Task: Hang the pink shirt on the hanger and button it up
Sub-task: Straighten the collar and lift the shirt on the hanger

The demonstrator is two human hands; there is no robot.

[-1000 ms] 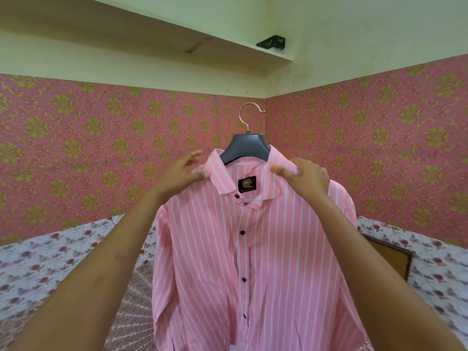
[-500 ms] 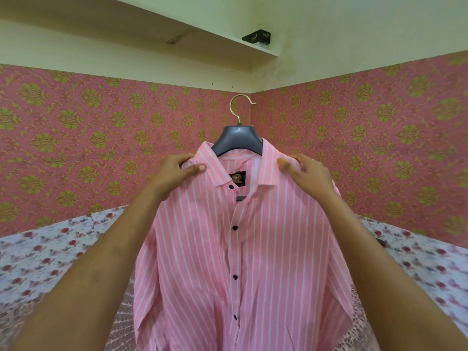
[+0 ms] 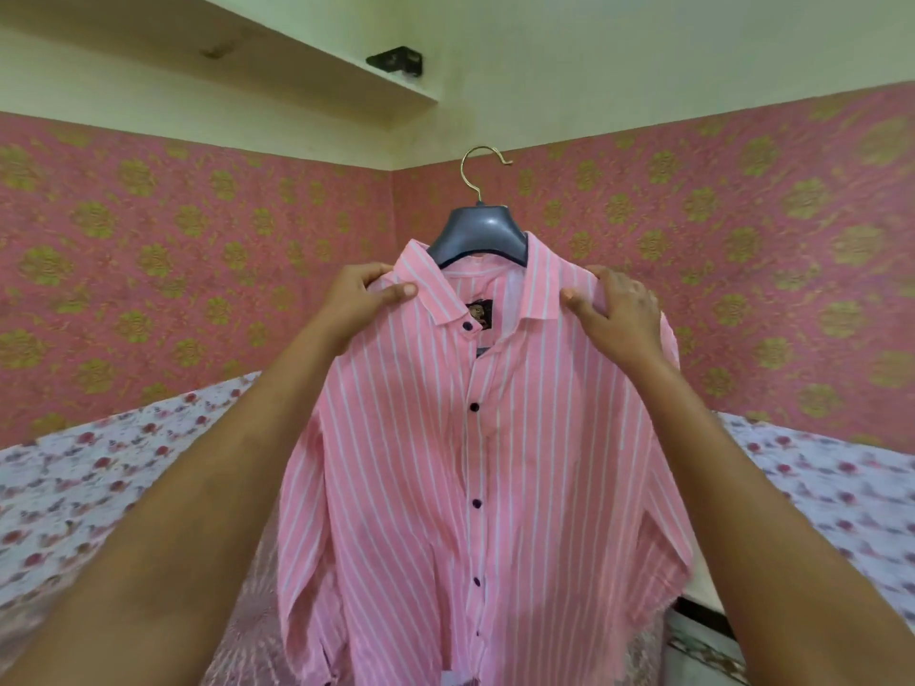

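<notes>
The pink shirt [image 3: 445,462] with white stripes hangs on a dark grey hanger [image 3: 479,232] with a gold hook, held up in front of me. Its front placket is closed with several dark buttons; the collar button is loose and the collar is open. My left hand [image 3: 364,299] pinches the shirt's left shoulder beside the collar. At the other shoulder, my right hand [image 3: 614,314] grips the cloth. The hook catches on nothing; both hands carry the shirt and hanger.
A bed with a floral sheet [image 3: 74,487] spreads below on both sides. Pink patterned walls [image 3: 198,264] meet in a corner behind the shirt. A shelf [image 3: 237,56] with a small black object [image 3: 396,64] runs overhead at the left.
The shirt and hanger have shifted right and slightly down in my view. Both hands have kept their hold at the shoulders, and the collar points sit a little flatter.
</notes>
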